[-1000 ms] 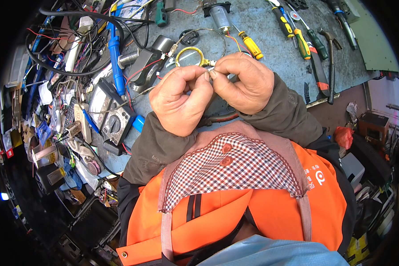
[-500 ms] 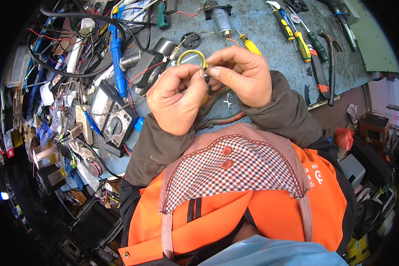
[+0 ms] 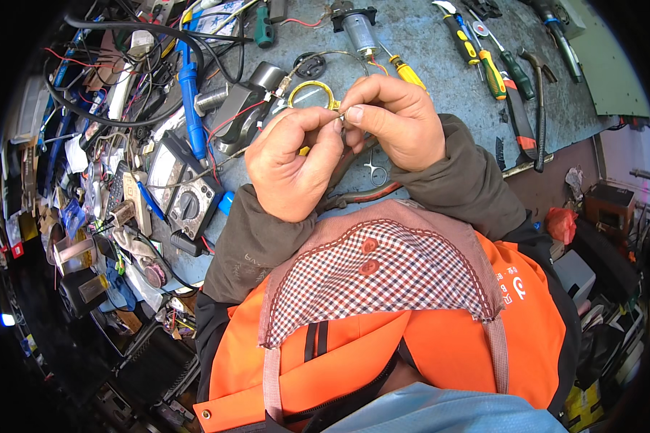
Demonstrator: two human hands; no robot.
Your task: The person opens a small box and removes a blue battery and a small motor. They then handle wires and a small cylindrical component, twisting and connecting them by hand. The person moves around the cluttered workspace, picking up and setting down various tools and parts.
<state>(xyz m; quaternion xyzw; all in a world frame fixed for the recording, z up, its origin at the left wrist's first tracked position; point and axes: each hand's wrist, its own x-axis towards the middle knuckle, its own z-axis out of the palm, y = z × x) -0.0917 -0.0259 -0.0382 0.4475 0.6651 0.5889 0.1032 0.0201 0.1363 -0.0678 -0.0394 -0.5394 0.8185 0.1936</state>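
My left hand (image 3: pixel 296 162) and my right hand (image 3: pixel 403 128) meet above the workbench, fingertips pinched close together. Between them is a tiny, thin, dark piece (image 3: pixel 344 116), too small to name. Just beyond the fingers lies a yellow ring (image 3: pixel 312 82), apparently on the bench. Past it, a small motor (image 3: pixel 360 30) has wires at its near end, with a yellow-handled screwdriver (image 3: pixel 407 73) beside it. Partly hidden under my hands are a pair of pliers with red-trimmed handles (image 3: pixel 368 195) and the finger loop of metal scissors or forceps (image 3: pixel 375 175).
To the left stand a multimeter (image 3: pixel 188 198), a blue soldering iron (image 3: pixel 193 108) and tangled black cable (image 3: pixel 115 119), beside heaped parts. Several screwdrivers (image 3: pixel 492 76), a red-and-black-handled tool (image 3: pixel 520 119) and a hammer (image 3: pixel 539 108) lie at the right of the bench (image 3: pixel 440 94).
Both hands have shifted slightly to the right, still pinched together. The yellow ring has stayed nearly in place, and more of its right side shows.
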